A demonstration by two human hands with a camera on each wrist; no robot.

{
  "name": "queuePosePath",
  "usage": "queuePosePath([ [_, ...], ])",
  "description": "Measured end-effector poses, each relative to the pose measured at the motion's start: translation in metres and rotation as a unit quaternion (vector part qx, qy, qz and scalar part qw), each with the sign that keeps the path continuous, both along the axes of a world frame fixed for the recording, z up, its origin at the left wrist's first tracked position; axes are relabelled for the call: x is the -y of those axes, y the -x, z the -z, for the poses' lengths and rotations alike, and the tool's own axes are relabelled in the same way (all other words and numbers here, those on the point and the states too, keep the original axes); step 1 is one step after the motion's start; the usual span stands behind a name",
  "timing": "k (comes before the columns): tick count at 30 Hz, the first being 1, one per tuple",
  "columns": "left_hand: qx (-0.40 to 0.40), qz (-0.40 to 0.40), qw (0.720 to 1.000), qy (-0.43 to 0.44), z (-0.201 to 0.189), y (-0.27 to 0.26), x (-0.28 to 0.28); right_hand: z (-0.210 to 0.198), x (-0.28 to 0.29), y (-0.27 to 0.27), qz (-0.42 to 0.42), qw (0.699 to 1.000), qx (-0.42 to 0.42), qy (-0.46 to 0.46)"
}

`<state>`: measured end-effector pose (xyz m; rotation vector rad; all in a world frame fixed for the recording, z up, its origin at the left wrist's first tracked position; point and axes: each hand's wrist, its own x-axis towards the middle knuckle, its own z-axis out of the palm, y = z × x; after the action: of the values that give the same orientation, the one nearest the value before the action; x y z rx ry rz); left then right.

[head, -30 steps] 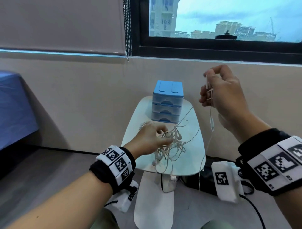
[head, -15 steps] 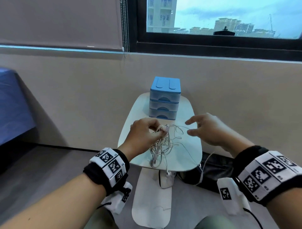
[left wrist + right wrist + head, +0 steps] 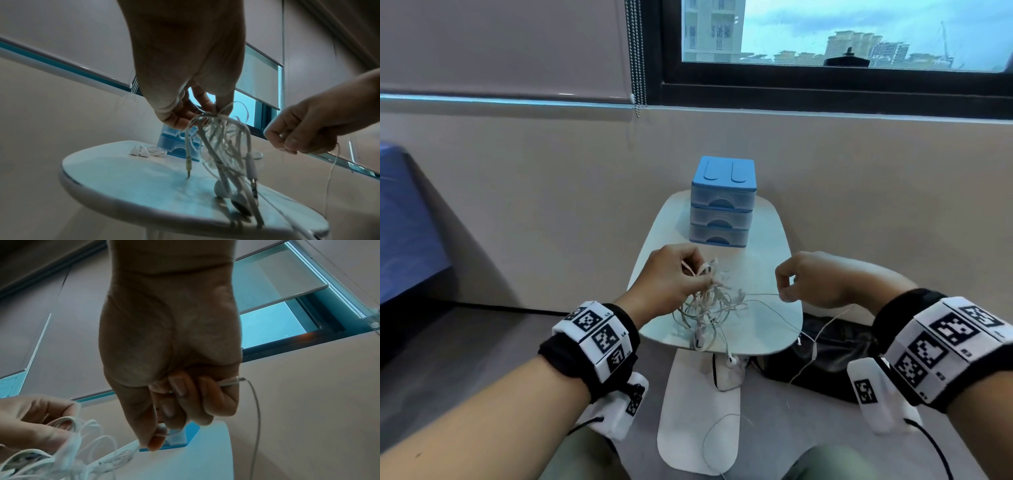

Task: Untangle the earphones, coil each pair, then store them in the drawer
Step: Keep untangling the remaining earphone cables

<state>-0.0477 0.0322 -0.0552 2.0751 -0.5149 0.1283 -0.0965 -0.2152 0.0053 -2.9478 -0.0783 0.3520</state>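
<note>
The drawer unit [image 3: 720, 202] of 3 stacked drawers stands at the back of the small table [image 3: 763, 329], against the wall. In front of it, over the table's middle, the left hand [image 3: 671, 279] holds up the tangle of earphones [image 3: 709, 308]. The right hand [image 3: 822, 279] is to its right, apart, pinching 1 cable [image 3: 760, 294] running from the tangle. A coiled pair [image 3: 149, 151] lies left of the unit. A bag [image 3: 825, 359] sits on the floor, right of the table.
</note>
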Motion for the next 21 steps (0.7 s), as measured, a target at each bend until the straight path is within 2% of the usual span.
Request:
queuePosePath([
  [3, -0.018, -0.007, 1.000, -0.001, -0.001, -0.001, -0.004, -0.003, 0.005, 0.001, 0.015, 1.000, 0.002, 0.014],
  [9, -0.035, -0.040, 0.998, -0.044, -0.004, -0.001, -0.006, -0.014, 0.006, 0.000, 0.066, 0.991, 0.091, -0.072],
  [13, -0.082, -0.074, 0.990, -0.086, -0.007, 0.001, -0.008, -0.018, 0.000, -0.003, 0.058, 0.992, 0.085, -0.073],
  [18, -0.034, -0.030, 0.990, -0.134, -0.007, 0.010, -0.003, -0.018, -0.006, -0.009, 0.062, 0.987, 0.110, -0.097],
  [21, -0.063, 0.015, 0.966, -0.252, 0.000, 0.012, 0.002, -0.011, -0.009, -0.014, 0.095, 0.971, 0.161, -0.148],
])
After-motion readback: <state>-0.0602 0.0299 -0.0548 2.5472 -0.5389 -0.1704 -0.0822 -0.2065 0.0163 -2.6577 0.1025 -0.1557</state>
